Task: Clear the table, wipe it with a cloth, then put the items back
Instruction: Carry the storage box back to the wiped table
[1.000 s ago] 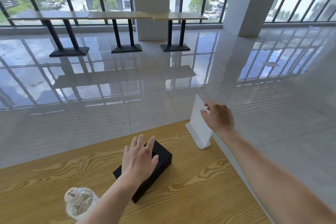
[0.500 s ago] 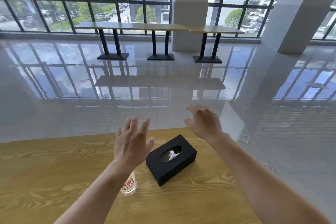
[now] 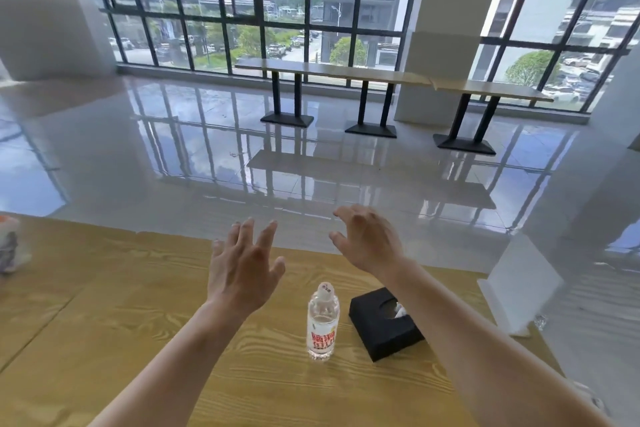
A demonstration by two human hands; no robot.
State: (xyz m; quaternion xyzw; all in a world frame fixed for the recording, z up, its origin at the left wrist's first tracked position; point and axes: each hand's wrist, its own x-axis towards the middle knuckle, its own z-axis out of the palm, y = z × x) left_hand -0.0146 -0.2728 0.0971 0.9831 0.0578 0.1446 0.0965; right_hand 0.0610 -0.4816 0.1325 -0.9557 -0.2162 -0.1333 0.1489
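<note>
While spread, two hands (image 3: 242,274) (image 3: 367,241), one bottle (image 3: 322,326).

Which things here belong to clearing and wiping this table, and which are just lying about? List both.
Job: wooden table, water bottle, black tissue box, white sign stand.
Just there: window-side tables, white pillar.

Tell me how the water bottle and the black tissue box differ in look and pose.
The water bottle is clear with a red label; the tissue box is opaque black. The water bottle stands tall, round and upright; the tissue box lies low and flat. The water bottle is capped; the tissue box has a top opening showing white tissue. Both rest on the wooden table, side by side.
</note>
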